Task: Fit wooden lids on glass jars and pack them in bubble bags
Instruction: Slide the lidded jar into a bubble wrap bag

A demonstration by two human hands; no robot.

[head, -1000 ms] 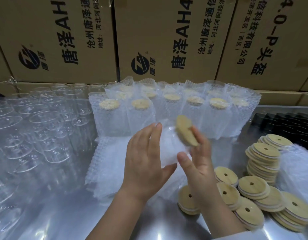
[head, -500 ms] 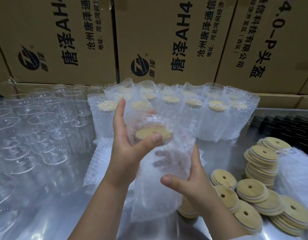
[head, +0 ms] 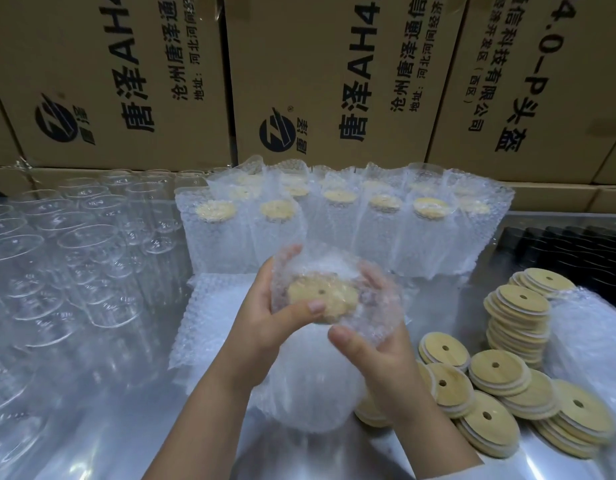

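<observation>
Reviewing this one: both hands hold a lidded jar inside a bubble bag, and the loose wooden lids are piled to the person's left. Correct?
Not quite. The head view shows the loose wooden lids piled to the person's right. Both the left hand and right hand do hold the bagged jar.

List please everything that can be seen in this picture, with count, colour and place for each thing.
Cardboard boxes: three large ones, brown with black print, along the back.
Empty glass jars: many, clear, on the left.
Packed jars in bubble bags: two rows or more, exact count unclear, clear bags with pale lids, behind the hands.
Flat bubble bags: a pile, clear, under the hands.
Wooden lids: many, tan with a centre hole, stacked at the right.
Black items: dark, far right, too unclear to identify.
Held jar in bubble bag: one, lid on, centre.
Left hand: grips the bag.
Right hand: grips the bag.
</observation>
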